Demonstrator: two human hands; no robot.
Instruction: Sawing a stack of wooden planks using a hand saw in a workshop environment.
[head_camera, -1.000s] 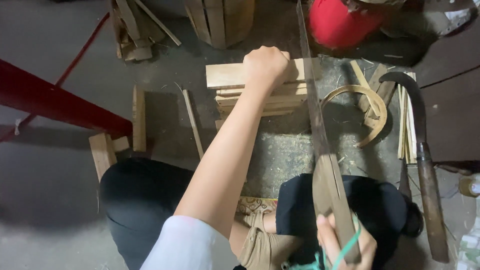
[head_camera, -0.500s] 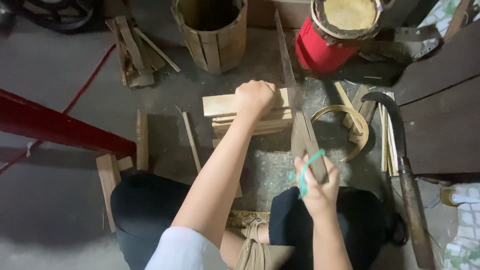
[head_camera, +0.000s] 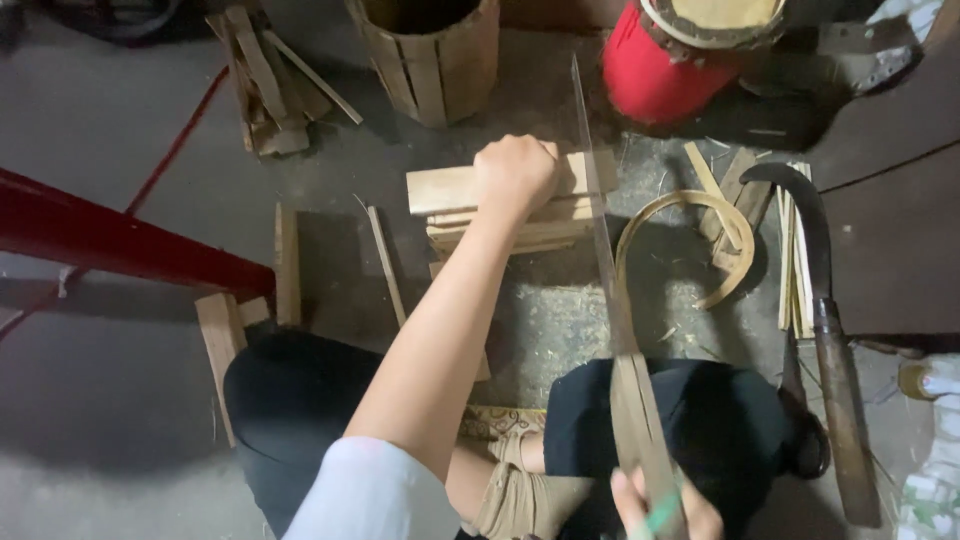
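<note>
My left hand (head_camera: 515, 175) is closed over the top slat of a small stack of pale wooden slats (head_camera: 445, 192) lying on the floor ahead of my knees. At the bottom edge, my right hand (head_camera: 655, 512) grips the wooden handle of a long, narrow saw (head_camera: 603, 255); only its fingers show, with a bit of green band beside them. The blade runs away from me and crosses the right end of the stack, just right of my left hand. My legs in dark trousers frame the lower view.
A slatted wooden bucket (head_camera: 430, 60) and a red drum (head_camera: 680, 65) stand at the back. A bent wooden hoop (head_camera: 655, 215) and a curved billhook (head_camera: 830, 330) lie at the right, by thin strips. Loose slats (head_camera: 285, 265) and a red beam (head_camera: 120, 240) lie left.
My right hand has drawn the saw back toward me, dropping to the bottom edge after being pushed forward half a second ago. My left hand stays on the stack.
</note>
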